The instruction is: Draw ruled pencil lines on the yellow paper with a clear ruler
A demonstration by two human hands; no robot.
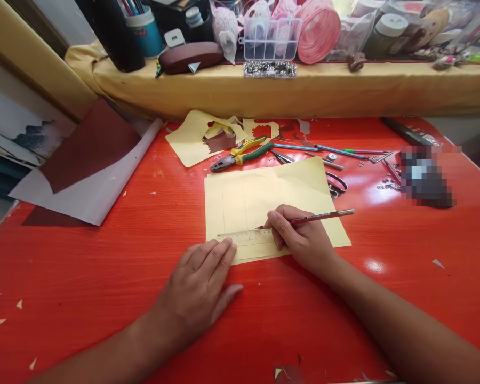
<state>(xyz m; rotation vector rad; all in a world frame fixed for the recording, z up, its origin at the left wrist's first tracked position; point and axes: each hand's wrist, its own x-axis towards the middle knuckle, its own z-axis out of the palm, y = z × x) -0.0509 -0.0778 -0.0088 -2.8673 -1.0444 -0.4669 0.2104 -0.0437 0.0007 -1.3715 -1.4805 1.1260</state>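
Note:
Yellow paper sheets (pixel 272 192) lie stacked on the red table, with thin pencil lines drawn on the top one. A clear ruler (pixel 246 236) rests across the lower part of the top sheet. My left hand (pixel 208 272) lies flat, its fingertips pressing the ruler's left end and its thumb apart on the table. In a writing grip, my right hand (pixel 300 234) holds a dark pencil (pixel 320 216), whose tip is at the ruler's upper edge. The fingers of this hand cover the ruler's right end.
Pliers (pixel 242 154) with yellow-green handles lie beyond the paper, near cut yellow scraps (pixel 188 141). Brown and white sheets (pixel 92 154) are at the left. A blurred dark object (pixel 426 176) sits at the right. A clear divided box (pixel 272 40) stands on the cloth-covered ledge behind.

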